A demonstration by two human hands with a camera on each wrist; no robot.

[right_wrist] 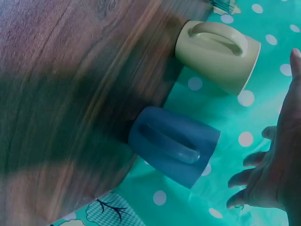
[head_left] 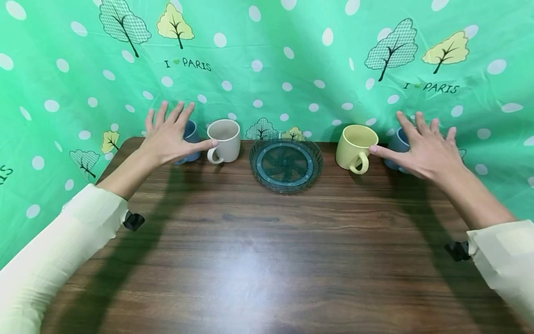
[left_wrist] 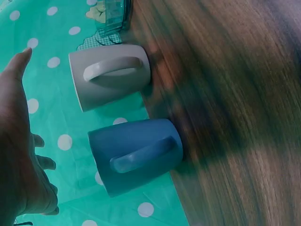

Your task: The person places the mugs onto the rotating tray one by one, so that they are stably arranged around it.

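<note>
My left hand (head_left: 168,137), fingers spread, hovers over a blue mug (head_left: 192,134) at the table's back left and hides part of it. Beside that mug stands a white mug (head_left: 227,141), its handle toward me. In the left wrist view the blue mug (left_wrist: 136,153) and white mug (left_wrist: 110,77) stand apart from the hand. My right hand (head_left: 429,148) is likewise spread above a second blue mug (head_left: 396,146), which it partly covers. A yellow mug (head_left: 354,144) stands left of it. The right wrist view shows a gap between hand and blue mug (right_wrist: 174,143).
Between the two pairs of mugs lies a clear ribbed glass dish (head_left: 285,185) on the dark wooden table (head_left: 267,241). A green dotted cloth (head_left: 267,69) with printed trees hangs right behind the table's back edge.
</note>
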